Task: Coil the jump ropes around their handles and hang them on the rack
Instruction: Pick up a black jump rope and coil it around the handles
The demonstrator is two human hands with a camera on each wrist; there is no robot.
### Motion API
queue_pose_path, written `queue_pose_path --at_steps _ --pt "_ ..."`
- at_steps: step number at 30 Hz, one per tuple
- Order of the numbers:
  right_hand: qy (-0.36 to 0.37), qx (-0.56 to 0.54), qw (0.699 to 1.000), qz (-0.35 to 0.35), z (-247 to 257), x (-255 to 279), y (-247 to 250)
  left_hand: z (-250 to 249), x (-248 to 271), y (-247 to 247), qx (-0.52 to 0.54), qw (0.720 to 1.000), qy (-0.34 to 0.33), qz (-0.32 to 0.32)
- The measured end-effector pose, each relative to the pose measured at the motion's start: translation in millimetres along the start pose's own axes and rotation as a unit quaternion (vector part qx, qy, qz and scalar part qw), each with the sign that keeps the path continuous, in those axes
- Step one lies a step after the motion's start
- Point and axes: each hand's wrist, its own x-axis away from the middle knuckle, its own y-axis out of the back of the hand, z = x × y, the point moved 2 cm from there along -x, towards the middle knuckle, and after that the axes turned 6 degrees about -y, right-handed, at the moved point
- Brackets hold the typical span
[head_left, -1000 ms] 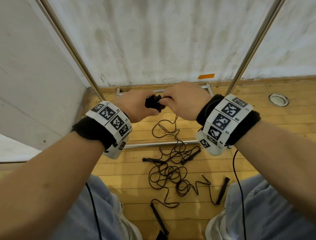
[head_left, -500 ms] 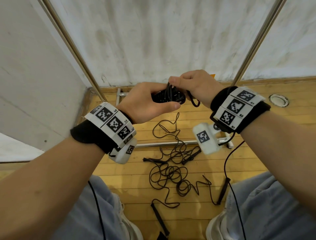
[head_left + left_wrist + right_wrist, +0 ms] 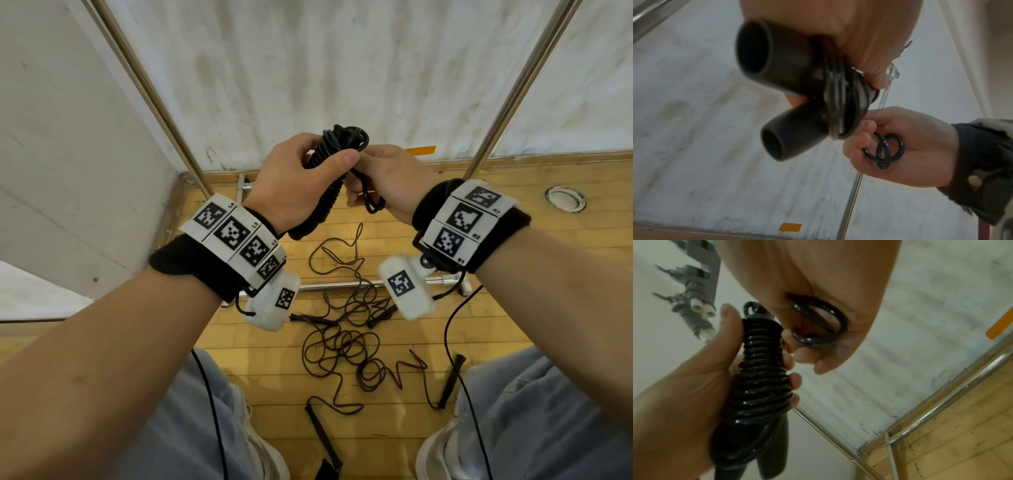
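My left hand [image 3: 301, 178] grips a black jump rope [image 3: 325, 192] whose cord is wound tightly round its two handles [image 3: 781, 97]. The bundle stands nearly upright at chest height, between the rack's two metal posts [image 3: 513, 89]. My right hand [image 3: 387, 181] pinches the loose end loop of the cord [image 3: 818, 324] just right of the bundle; that loop shows again in the left wrist view [image 3: 884, 151]. Two more black jump ropes [image 3: 346, 346] lie tangled on the wooden floor below my hands, handles spread out.
The rack's chrome base bar [image 3: 342, 285] crosses the floor under my wrists, in front of the white wall [image 3: 325, 68]. An orange tape strip [image 3: 421, 150] marks the wall base. A round floor fitting [image 3: 565, 198] sits far right. My shoes [image 3: 438, 452] flank the tangle.
Both hands have risen from low by the floor bar to chest height. The bundle has turned from level to nearly upright. My right hand now holds the end loop beside it.
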Motion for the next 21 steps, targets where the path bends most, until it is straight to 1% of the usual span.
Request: queue_pose_path --at_steps 1,3,5,7,9,13,15,17,18,19,20,21 --pt "0.001 0.021 1.000 -0.001 1 1 -2 2 -2 1 -0.014 1.000 -0.001 -0.006" --pt "0.013 0.109 0.994 -0.001 3 5 -7 7 -5 2 -0.051 0.998 -0.005 -0.019" --pt "0.027 0.214 0.976 -0.004 4 9 -12 13 -8 5 -0.092 0.995 -0.005 -0.031" --pt "0.027 0.276 0.961 -0.002 2 11 -16 20 -11 8 -0.121 0.992 0.005 -0.045" --pt "0.022 0.305 0.952 0.004 1 14 -21 26 -13 10 -0.150 0.987 0.011 -0.054" --pt "0.016 0.352 0.936 0.009 2 15 -28 39 -14 9 -0.197 0.979 0.010 -0.051" --pt "0.016 0.399 0.917 0.005 2 16 -31 45 -14 7 -0.216 0.975 0.012 -0.048" --pt "0.019 0.456 0.890 -0.002 1 17 -33 50 -15 5 -0.246 0.968 0.018 -0.040" --pt "0.021 0.470 0.883 -0.008 0 18 -34 53 -15 4 -0.257 0.966 0.023 -0.033" --pt "0.023 0.473 0.881 -0.011 0 18 -34 54 -16 3 -0.263 0.964 0.027 -0.026" --pt "0.022 0.458 0.889 -0.010 -2 18 -33 55 -17 1 -0.266 0.963 0.031 -0.019" --pt "0.019 0.424 0.905 -0.013 -3 18 -32 55 -17 -2 -0.265 0.964 0.034 -0.010"
